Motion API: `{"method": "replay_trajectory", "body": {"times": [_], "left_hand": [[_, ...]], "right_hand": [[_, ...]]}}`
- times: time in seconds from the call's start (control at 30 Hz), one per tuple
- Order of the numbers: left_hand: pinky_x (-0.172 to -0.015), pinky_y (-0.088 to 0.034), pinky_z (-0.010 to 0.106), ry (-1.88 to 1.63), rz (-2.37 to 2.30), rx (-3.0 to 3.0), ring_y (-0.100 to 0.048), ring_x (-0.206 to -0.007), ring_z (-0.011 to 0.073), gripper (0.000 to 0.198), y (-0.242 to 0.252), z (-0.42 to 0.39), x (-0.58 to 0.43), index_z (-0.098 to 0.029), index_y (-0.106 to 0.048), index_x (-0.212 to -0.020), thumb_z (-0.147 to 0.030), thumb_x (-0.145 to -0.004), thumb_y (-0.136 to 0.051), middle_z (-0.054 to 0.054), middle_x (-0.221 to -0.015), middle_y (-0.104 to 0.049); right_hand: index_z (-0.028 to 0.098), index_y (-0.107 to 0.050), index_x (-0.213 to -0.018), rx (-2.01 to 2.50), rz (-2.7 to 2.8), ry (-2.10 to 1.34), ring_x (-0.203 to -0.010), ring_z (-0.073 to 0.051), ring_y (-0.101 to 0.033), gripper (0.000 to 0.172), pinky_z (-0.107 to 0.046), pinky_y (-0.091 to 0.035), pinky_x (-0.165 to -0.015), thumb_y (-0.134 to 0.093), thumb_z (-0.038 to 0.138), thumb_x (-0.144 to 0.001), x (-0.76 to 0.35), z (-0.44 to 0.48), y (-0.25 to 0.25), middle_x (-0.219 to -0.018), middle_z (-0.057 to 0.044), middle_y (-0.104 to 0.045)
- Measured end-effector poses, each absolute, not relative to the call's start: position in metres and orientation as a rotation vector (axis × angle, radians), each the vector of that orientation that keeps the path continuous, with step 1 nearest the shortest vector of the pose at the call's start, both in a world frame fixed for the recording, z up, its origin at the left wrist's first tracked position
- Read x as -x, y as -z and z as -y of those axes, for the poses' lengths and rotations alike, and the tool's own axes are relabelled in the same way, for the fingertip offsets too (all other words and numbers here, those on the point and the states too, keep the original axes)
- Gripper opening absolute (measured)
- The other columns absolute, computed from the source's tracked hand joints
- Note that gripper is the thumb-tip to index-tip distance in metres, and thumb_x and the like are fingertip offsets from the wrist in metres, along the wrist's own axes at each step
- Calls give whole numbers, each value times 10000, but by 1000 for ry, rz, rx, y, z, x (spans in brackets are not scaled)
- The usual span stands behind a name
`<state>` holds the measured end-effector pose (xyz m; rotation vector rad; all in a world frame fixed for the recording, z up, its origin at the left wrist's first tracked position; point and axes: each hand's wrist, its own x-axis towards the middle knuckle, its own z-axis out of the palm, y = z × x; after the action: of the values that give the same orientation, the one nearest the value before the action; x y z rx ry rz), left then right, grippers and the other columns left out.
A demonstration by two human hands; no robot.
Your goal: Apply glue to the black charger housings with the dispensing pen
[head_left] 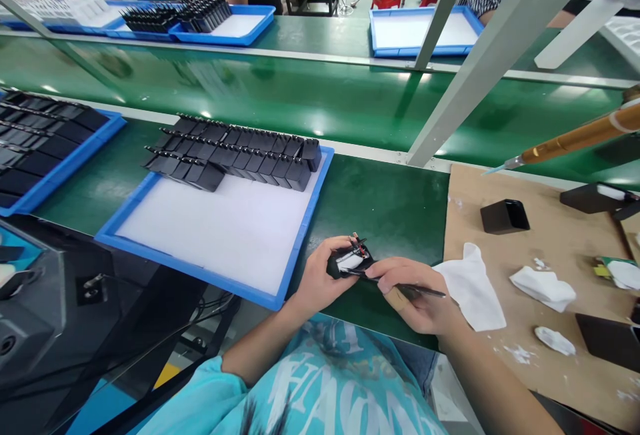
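Note:
My left hand (319, 277) is wrapped around a small black plastic box (332, 265), with its open end facing up. White material and short red wires show inside the box. My right hand (420, 291) pinches a thin dark metal tool (434, 291) like a pen. Its tip reaches the rim of the box; whether it is tweezers or a narrow spatula I cannot tell. A blue-rimmed tray (210, 241) lies to the left, with rows of similar black boxes (235, 151) along its far side. A white cloth (473, 288) rests beside my right hand.
Brown cardboard (465, 208) on the right bears an empty black case (505, 215), crumpled tissue (544, 287) and white smears. An orange dispenser (575, 136) hangs above it. A grey metal post (465, 95) rises behind the bench. Another blue tray (65, 165) stands far left. Other people sit across the line.

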<state>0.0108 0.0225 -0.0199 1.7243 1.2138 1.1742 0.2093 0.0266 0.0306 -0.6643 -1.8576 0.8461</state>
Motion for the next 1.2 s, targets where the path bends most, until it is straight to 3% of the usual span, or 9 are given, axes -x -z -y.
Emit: {"method": "replay_trajectory", "body": {"times": [0.53,0.73,0.9,1.07,1.2], "left_hand": [[-851,-549,335,-1146,-1206,-1716,-679,-996,219,433,18,-22,-11,-222,-549,-1115,-195,-724,-734,72,-1134,-675],[-770,-545,322,-1035,-1375,-1748,-694,-878,207,361,17,-22,-11,-225,-544,-1104,-281,-788,-709,36,-997,-701],[-935,-486,435,-946,-1473,-1876,-642,-1048,268,350,19,-25,-10,-226,-578,-1077,-273,-764,-727,73,-1110,-679],[-1053,-422,463,-874,-1380,-1666,-533,-1267,290,629,15,-33,-11,-240,-483,-1334,-352,-774,-749,123,-1366,-560],[-1055,-429,433,-893,-1322,-1522,-584,-1208,246,409,12,-46,-19,-245,-575,-1246,-340,-855,-649,88,-1283,-633]], "right_hand": [[224,-618,-955,622,1903,-845,-843,-174,-740,235,-278,-611,-735,-542,41,-827,-207,-29,-34,-890,-84,-760],[244,-611,-975,761,1572,-944,-793,-169,-722,221,-308,-622,-688,-576,68,-848,-215,-26,-23,-938,-61,-714],[244,-587,-943,965,1223,-860,-708,-141,-698,128,-321,-627,-654,-621,150,-864,-220,-33,-18,-960,-36,-668],[237,-590,-944,992,1197,-847,-711,-132,-696,108,-294,-605,-629,-631,176,-865,-222,-36,-17,-974,-29,-664],[234,-599,-953,972,1206,-849,-716,-129,-693,102,-289,-604,-639,-629,186,-868,-222,-35,-15,-986,-34,-659]]}}
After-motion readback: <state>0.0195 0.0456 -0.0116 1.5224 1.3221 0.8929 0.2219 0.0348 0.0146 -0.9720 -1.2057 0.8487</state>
